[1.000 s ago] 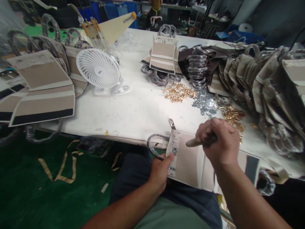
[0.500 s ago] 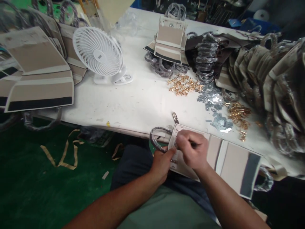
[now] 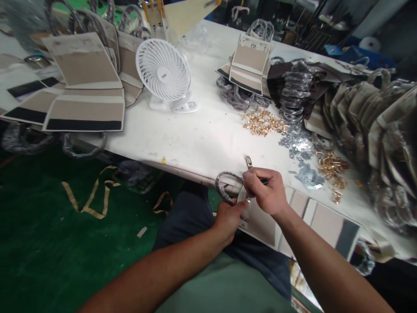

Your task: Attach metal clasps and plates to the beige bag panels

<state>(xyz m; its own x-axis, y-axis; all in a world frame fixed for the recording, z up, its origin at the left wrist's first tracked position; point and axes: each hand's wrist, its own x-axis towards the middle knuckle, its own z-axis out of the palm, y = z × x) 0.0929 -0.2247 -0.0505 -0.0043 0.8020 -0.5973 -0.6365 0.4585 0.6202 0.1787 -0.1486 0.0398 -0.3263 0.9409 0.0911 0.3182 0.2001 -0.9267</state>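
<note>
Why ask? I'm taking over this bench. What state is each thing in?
Right hand: gripping a dark-handled tool
Left hand: holding the beige bag panel's edge
Beige bag panel: lying across the lap
Plastic-wrapped handle: looped, at the panel's end
White desk fan: standing on its base
Gold metal fittings: loose, scattered
</note>
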